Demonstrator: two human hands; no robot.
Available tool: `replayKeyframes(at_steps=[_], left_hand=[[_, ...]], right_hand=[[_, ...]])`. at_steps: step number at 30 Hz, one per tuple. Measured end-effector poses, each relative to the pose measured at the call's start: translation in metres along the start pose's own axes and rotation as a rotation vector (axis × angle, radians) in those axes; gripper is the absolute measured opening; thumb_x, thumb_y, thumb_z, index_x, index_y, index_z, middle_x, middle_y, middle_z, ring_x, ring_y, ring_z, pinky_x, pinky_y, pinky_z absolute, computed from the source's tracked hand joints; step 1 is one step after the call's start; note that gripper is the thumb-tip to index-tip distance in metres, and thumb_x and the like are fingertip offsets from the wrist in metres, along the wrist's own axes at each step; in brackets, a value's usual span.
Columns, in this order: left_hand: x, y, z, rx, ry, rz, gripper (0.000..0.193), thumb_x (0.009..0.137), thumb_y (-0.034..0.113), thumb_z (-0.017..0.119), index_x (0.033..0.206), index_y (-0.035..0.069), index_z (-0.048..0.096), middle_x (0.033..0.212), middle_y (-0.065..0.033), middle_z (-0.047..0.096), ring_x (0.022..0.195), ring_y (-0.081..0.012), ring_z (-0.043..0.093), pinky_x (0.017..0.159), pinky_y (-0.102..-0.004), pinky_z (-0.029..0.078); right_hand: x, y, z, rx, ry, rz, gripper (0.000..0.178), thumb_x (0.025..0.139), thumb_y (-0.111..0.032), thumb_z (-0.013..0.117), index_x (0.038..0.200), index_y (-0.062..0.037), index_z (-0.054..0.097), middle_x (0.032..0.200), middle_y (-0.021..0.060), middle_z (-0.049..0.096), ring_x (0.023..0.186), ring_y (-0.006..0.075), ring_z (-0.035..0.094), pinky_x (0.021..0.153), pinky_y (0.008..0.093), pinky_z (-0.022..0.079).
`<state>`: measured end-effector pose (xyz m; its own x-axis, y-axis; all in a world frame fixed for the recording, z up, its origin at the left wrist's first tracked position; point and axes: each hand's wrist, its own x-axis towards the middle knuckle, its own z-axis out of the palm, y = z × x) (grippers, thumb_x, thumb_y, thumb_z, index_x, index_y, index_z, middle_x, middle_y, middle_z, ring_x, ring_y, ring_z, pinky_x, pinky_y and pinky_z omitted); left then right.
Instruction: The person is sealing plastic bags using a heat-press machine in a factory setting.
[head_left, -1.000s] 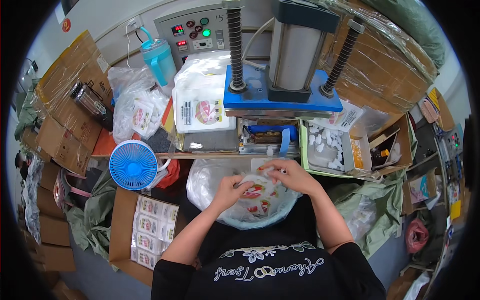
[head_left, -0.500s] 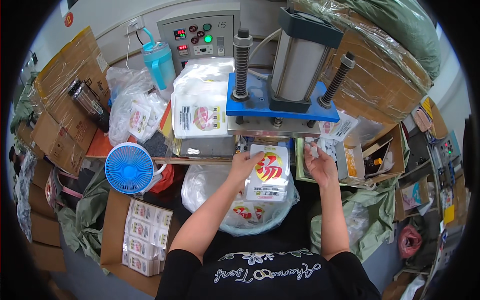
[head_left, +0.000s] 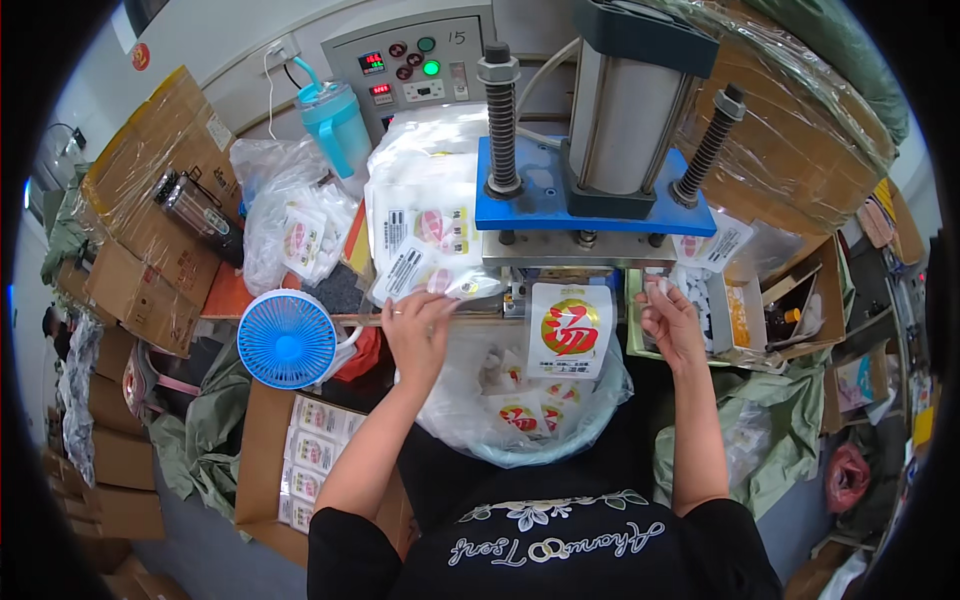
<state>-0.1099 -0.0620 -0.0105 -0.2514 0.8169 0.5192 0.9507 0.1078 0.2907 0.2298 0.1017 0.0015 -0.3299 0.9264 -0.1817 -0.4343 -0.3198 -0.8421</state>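
Note:
My left hand (head_left: 418, 330) has its fingers closed on the near edge of a printed plastic pouch (head_left: 405, 272), which lies askew over the front of a stack of like pouches (head_left: 440, 175). My right hand (head_left: 672, 318) pinches a small white piece (head_left: 656, 283) above a green-edged box of white pieces (head_left: 692, 290). Between the hands, a white pouch with a red and yellow print (head_left: 571, 335) sits at the front of the press (head_left: 595, 205), its lower part over a bag-lined basin (head_left: 480, 455). Several printed pouches (head_left: 520, 412) lie inside the basin.
A blue fan (head_left: 287, 340) stands left of the basin. Below it is a carton of stacked packets (head_left: 315, 450). Behind are a turquoise mug (head_left: 335, 125), a dark flask (head_left: 200, 215) and a control box (head_left: 415, 75). A tray with orange pieces (head_left: 738, 310) stands at right.
My left hand has let go of the red-printed pouch at the press and moved left to the stack, where one pouch now lies askew. My right hand stays by the box, its fingers drawn together.

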Motion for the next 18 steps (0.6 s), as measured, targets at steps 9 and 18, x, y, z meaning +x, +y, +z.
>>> replayKeyframes(at_steps=[9,18], left_hand=[[-0.022,0.064,0.001,-1.052,-0.309,-0.455,0.016,0.084,0.017,0.072,0.08,0.002,0.071,0.069,0.0004,0.065,0.062,-0.0045,0.054,0.057,-0.0214,0.042],[-0.047,0.08,0.03,-0.94,-0.32,-0.389,0.019,0.083,0.015,0.072,0.084,-0.004,0.071,0.07,-0.004,0.067,0.065,-0.0068,0.055,0.059,-0.0253,0.043]], right_hand=[[-0.024,0.007,0.066,-0.369,-0.152,-0.101,0.018,0.085,-0.005,0.069,0.093,-0.0067,0.052,0.083,0.0074,0.068,0.061,0.0096,0.062,0.052,0.023,0.053],[-0.039,0.022,0.084,-0.874,-0.405,-0.186,0.008,0.087,-0.006,0.067,0.09,-0.002,0.061,0.071,-0.0007,0.06,0.055,0.0033,0.049,0.048,0.0216,0.037]])
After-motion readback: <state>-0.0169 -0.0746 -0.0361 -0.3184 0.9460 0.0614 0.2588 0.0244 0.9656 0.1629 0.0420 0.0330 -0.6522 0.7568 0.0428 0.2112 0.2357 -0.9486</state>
